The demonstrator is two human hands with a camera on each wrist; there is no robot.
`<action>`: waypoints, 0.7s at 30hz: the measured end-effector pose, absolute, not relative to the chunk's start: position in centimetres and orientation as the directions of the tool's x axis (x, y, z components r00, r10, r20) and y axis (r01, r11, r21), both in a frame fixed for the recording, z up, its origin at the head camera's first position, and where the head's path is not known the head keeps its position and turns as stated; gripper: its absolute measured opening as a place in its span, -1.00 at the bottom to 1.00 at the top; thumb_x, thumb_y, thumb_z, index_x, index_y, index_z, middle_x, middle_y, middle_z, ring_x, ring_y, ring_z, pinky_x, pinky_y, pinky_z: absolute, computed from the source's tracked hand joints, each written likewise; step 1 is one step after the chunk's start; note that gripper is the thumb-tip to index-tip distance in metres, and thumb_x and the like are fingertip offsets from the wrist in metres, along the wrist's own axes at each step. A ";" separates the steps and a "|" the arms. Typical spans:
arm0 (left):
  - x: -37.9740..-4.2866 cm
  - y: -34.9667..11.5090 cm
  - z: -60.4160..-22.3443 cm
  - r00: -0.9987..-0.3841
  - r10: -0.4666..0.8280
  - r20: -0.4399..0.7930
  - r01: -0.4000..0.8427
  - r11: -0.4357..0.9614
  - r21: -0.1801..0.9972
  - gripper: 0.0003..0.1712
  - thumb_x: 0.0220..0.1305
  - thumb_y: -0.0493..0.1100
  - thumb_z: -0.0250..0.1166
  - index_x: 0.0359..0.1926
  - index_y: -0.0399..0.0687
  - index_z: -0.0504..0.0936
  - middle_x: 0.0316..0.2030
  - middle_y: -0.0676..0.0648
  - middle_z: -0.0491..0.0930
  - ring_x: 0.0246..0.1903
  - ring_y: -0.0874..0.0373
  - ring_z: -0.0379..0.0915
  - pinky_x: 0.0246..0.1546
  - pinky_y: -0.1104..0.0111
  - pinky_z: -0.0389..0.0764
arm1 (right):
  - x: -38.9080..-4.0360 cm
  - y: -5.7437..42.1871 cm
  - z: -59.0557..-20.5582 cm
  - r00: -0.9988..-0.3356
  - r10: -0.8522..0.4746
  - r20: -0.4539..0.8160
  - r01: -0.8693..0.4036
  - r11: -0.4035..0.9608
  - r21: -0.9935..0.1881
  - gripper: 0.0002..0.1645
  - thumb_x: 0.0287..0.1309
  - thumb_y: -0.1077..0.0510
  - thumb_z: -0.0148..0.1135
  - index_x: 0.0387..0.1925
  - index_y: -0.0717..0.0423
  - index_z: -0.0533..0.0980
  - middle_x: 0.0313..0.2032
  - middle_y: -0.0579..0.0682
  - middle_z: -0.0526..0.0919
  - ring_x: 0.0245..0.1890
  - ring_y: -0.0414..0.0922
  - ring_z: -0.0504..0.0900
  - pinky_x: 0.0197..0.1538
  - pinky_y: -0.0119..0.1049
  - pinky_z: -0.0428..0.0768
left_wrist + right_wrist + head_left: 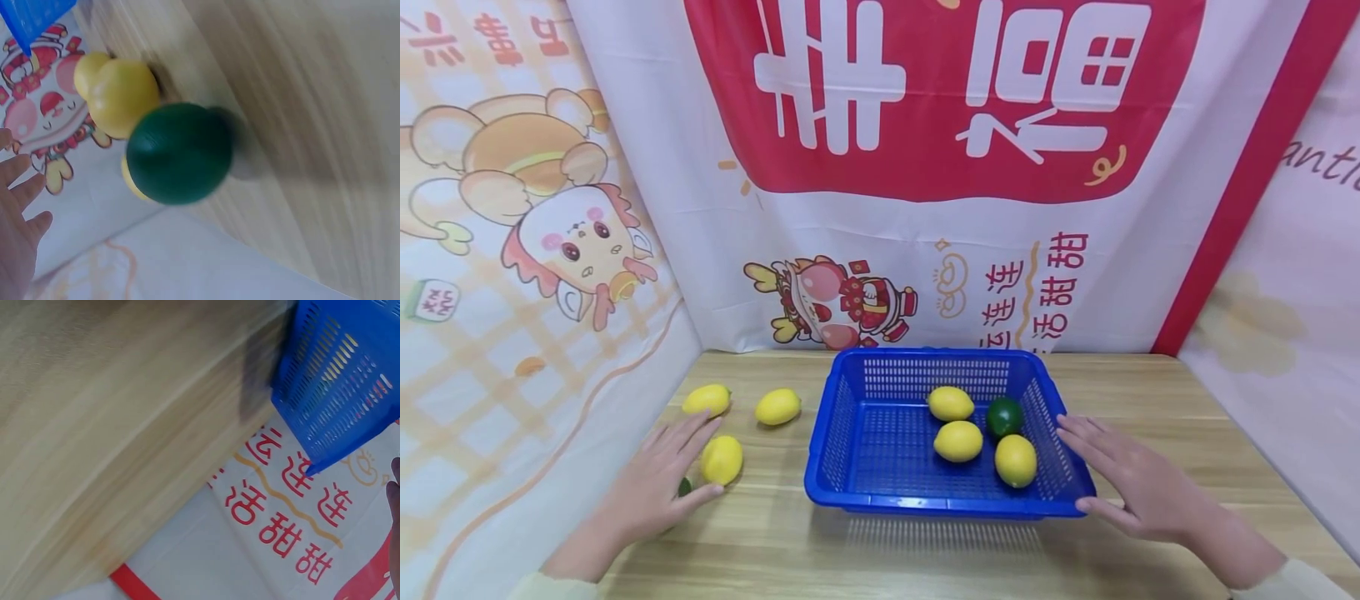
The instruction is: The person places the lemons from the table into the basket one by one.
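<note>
Fruit sorting, partway: four of eight pieces in basket.
Blue basket (857, 433) holds three lemons and a lime; three lemons (722, 459) and a dark lime (179, 153) remain near the surface's left edge. Left hand (651, 487) flat, fingers straight, touching nearest lemon; right hand (1138, 483) spread against basket's right rim, gripping nothing.

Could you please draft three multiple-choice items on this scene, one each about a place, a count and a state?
1. Where does the green fruit in the basket lie?
A. right side
B. left side
C. outside it

2. How many lemons are in the basket?
A. one
B. three
C. five

3. How are the right hand's fingers?
A. fisted
B. pinching a lemon
C. straight beside the basket

Answers:
1 A, it sits near the right wall.
2 B, three yellow fruits show inside.
3 C, fingers lie flat along the rim.
</note>
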State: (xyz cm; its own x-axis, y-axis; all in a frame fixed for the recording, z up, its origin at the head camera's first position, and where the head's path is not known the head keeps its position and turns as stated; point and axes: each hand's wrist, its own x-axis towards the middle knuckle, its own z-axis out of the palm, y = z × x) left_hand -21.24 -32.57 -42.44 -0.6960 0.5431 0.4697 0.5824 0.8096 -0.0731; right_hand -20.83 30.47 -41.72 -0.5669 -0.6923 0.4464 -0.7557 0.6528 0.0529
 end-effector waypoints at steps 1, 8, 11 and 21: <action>-21.1 -32.9 -42.5 -0.698 0.537 0.474 0.574 0.815 -0.077 0.02 0.07 0.24 0.36 0.42 -0.19 0.25 0.34 -0.29 0.26 0.26 -0.26 0.22 0.41 0.36 -0.34 | -20.9 30.6 -41.9 -0.560 -0.694 0.452 -0.760 0.648 0.054 -0.08 -0.01 -0.16 0.40 0.31 0.23 0.37 0.31 0.13 0.39 0.33 0.04 0.32 0.37 -0.57 -0.14; -20.4 -34.8 -43.1 -0.741 0.485 0.465 0.512 0.856 -0.076 0.00 0.08 0.26 0.36 0.39 -0.24 0.30 0.28 -0.34 0.34 0.20 -0.27 0.28 0.39 0.45 -0.33 | -20.9 31.0 -42.7 -0.567 -0.686 0.456 -0.753 0.656 0.050 -0.15 0.04 -0.19 0.37 0.26 0.22 0.43 0.27 0.12 0.44 0.36 -0.08 0.26 0.36 -0.60 -0.13; -20.2 -35.4 -43.5 -0.744 0.471 0.474 0.501 0.862 -0.070 -0.01 0.07 0.27 0.37 0.36 -0.26 0.34 0.25 -0.34 0.37 0.18 -0.26 0.30 0.42 0.31 -0.13 | -20.8 31.1 -43.0 -0.585 -0.677 0.447 -0.740 0.671 0.049 -0.18 0.04 -0.19 0.37 0.25 0.18 0.45 0.26 0.10 0.46 0.35 -0.10 0.28 0.34 -0.63 -0.14; -19.6 -37.0 -44.7 -0.802 0.397 0.447 0.434 0.901 -0.022 -0.04 0.01 0.28 0.41 0.27 -0.28 0.43 0.14 -0.35 0.46 0.05 -0.30 0.40 0.05 -0.13 0.36 | -20.7 30.9 -43.4 -0.631 -0.654 0.418 -0.705 0.708 0.044 -0.20 0.05 -0.19 0.37 0.24 0.15 0.47 0.24 0.08 0.48 0.20 0.09 0.46 0.31 -0.67 -0.19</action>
